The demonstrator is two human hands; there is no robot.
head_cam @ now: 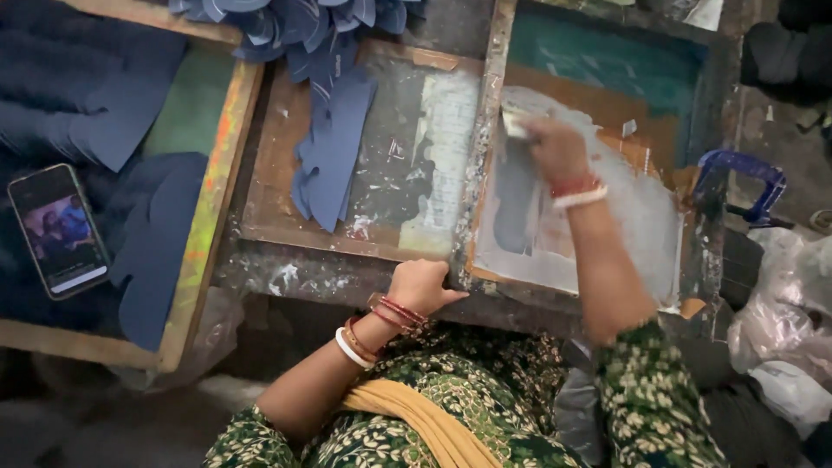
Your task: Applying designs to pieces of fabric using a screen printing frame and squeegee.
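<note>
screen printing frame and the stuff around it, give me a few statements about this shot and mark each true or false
1. The right hand presses a squeegee onto the mesh inside the printing frame. True.
2. The left hand rests flat on the phone. False: it grips the near corner of the printing frame; the phone lies apart at the far left.
3. The phone's screen is dark. False: it is lit and shows a picture.
4. Dark blue cut pieces lie on the board left of the frame. True.
5. A blue clamp sits at the frame's right side. True.
</note>
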